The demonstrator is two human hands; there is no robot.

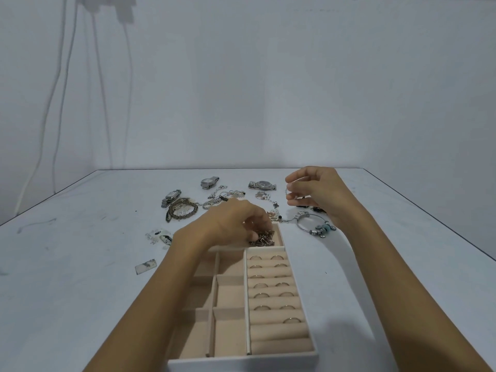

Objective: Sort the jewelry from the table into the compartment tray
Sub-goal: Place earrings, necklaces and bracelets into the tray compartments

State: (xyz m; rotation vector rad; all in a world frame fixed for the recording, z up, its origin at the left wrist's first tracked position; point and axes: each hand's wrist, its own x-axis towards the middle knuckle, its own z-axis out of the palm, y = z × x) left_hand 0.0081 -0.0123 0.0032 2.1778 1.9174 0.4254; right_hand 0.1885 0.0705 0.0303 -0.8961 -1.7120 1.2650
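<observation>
A beige velvet compartment tray (284,357) lies in front of me, with several rings (292,320) slotted in its right-hand rolls. My left hand (236,221) hovers over the tray's far compartment, fingers curled down onto a bunch of dark metal jewelry (264,238) there. My right hand (314,191) is raised above the table to the right and pinches a thin silver chain (287,191). Loose jewelry lies beyond the tray: three watches (262,185), a beaded bracelet (182,210), a charm bangle (318,226) and tangled chains (222,197).
Small plastic packets (145,266) and scraps (161,237) lie left of the tray. The white table (80,264) ends at a dark edge on both sides. Cables (57,103) hang on the wall at the left.
</observation>
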